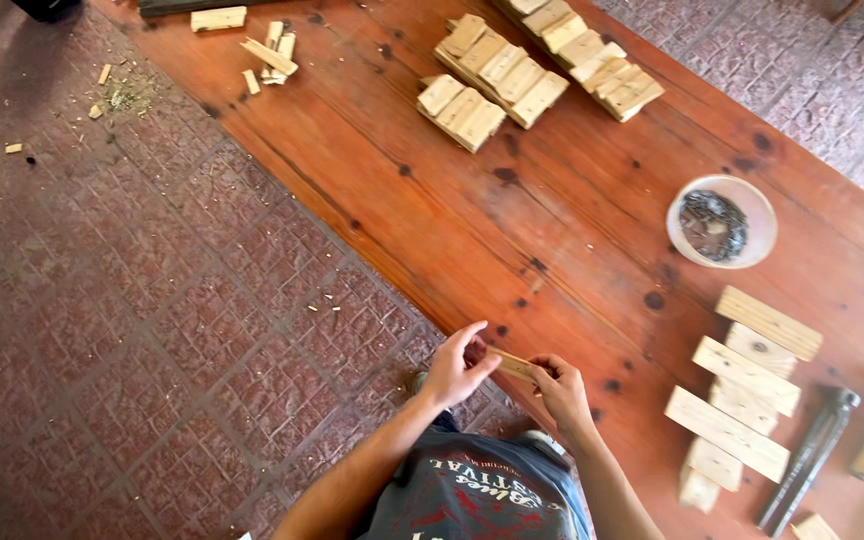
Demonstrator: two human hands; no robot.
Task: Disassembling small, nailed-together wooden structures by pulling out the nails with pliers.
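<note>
holding a small wood strip (pixel 512 364) between them, the left hand (pixel 457 368) and right hand (pixel 557 388) each pinch one end at the table's (pixel 432 200) near edge. loose wood blocks (pixel 742 400) and a hammer (pixel 810 460) lie within reach at right, a bowl of nails (pixel 721 221) beyond.

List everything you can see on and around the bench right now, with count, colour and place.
Small wood piece: one, pale, held between both hands at the table's near edge.
Wood strips: about eight, pale, loosely piled at right.
Wood blocks: many, pale, in rows at the far end.
Offcuts: a few, pale, far left corner.
Bowl: one, whitish, dark small contents, right of centre.
Hammer: one, dark, far right.
Table: one, reddish-brown wood.
Floor: reddish brick paving, scattered chips.
Left hand: gripping the piece.
Right hand: gripping its other end.
</note>
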